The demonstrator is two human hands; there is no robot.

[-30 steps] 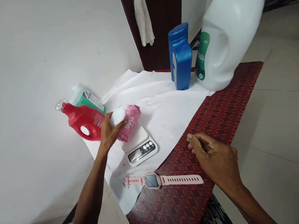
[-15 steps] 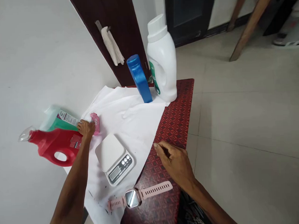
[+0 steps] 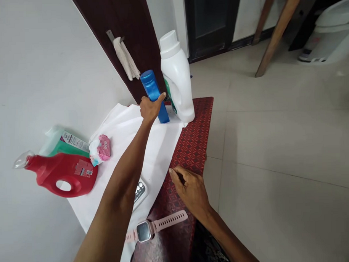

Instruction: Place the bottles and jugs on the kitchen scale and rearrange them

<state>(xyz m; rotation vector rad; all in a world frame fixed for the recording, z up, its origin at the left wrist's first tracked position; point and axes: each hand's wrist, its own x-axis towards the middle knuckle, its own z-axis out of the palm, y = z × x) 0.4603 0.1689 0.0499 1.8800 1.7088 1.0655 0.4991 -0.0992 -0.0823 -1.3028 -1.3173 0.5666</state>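
My left hand (image 3: 151,108) reaches across to the blue bottle (image 3: 150,86) at the far end of the table. Its thumb is spread out past the bottle's right side and its fingers are on the left; whether they touch the bottle is hidden. The blue bottle stands beside a large white jug (image 3: 178,81) with a green label. My right hand (image 3: 190,187) rests at the table's right edge, fingers curled in, with nothing visible in it. Under my left forearm, a white kitchen scale (image 3: 140,193) is mostly covered. A pink smartwatch (image 3: 143,231) lies in front.
On the left, a red jug (image 3: 64,175) lies on its side before a green bottle (image 3: 56,141). A pink and white crumpled packet (image 3: 103,148) is beside them. White cloth (image 3: 125,121) covers part of the red patterned table (image 3: 197,134). A wall borders the left.
My left hand has left the pink packet and moved right and away to the blue bottle, its arm now crossing the scale. My right hand keeps its pose; the view has shifted slightly.
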